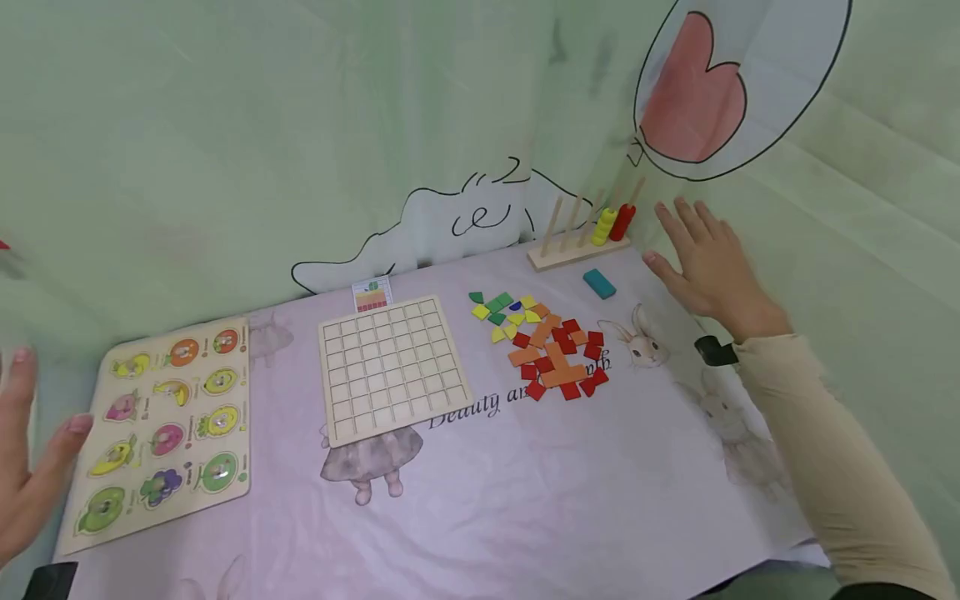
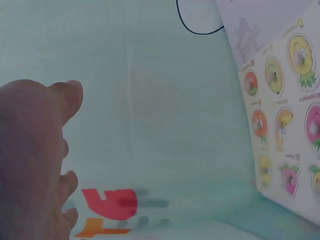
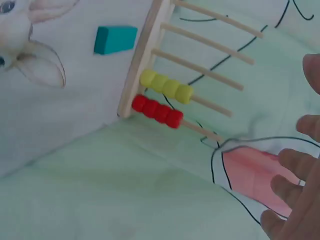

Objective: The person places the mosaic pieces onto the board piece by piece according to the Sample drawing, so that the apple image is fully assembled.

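My right hand (image 1: 712, 271), fingers spread, is raised at the right edge of the table, holding nothing. Nearest to it is a wooden peg rack (image 1: 558, 257) with yellow beads (image 3: 165, 86) and red beads (image 3: 157, 111) on two of its pegs. A teal block (image 1: 599, 283) lies in front of the rack. My left hand (image 1: 30, 458) is at the far left with its fingers extended, partly cut off by the frame. Beside it lies a fruit puzzle board (image 1: 187, 417), its pieces seated in their places.
A wooden grid board (image 1: 393, 371) lies mid-table with a small pattern card (image 1: 372, 294) at its back edge. Right of it are scattered several red, orange, yellow and green tiles (image 1: 555, 354). A green fabric wall (image 1: 300, 125) rises behind the table (image 1: 525, 500).
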Demonstrator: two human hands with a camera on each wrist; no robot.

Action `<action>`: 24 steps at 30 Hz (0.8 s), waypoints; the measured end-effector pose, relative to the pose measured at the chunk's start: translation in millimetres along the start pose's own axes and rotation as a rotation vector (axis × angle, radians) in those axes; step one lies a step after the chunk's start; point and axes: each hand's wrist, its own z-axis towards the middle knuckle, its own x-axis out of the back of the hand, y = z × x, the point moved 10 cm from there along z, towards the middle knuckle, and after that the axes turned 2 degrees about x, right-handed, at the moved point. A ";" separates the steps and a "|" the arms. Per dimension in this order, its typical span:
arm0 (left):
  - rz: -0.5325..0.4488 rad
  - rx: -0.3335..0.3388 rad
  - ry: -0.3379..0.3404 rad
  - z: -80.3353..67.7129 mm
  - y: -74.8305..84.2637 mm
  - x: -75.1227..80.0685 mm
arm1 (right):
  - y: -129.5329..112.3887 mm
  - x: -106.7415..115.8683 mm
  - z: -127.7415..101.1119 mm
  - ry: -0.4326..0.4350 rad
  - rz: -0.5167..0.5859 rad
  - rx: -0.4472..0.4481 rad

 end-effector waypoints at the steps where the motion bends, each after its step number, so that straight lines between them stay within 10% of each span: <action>1: 0.003 0.011 -0.015 0.7 1.7 -2.5 | -4.7 -4.4 1.2 -0.003 0.015 0.009; 6: 0.031 -0.082 -0.055 5.1 21.4 -32.9 | -38.1 -42.7 15.9 -0.068 0.150 0.041; 12: -0.099 -0.174 -0.288 -4.3 64.2 -135.8 | -81.8 -117.6 49.8 -0.193 0.325 0.056; 18: -0.268 -0.074 -0.445 -12.4 86.3 -219.8 | -109.9 -167.0 74.2 -0.300 0.421 -0.014; 24: -0.336 0.020 -0.438 -19.0 86.3 -249.9 | -116.2 -182.3 78.8 -0.345 0.426 -0.049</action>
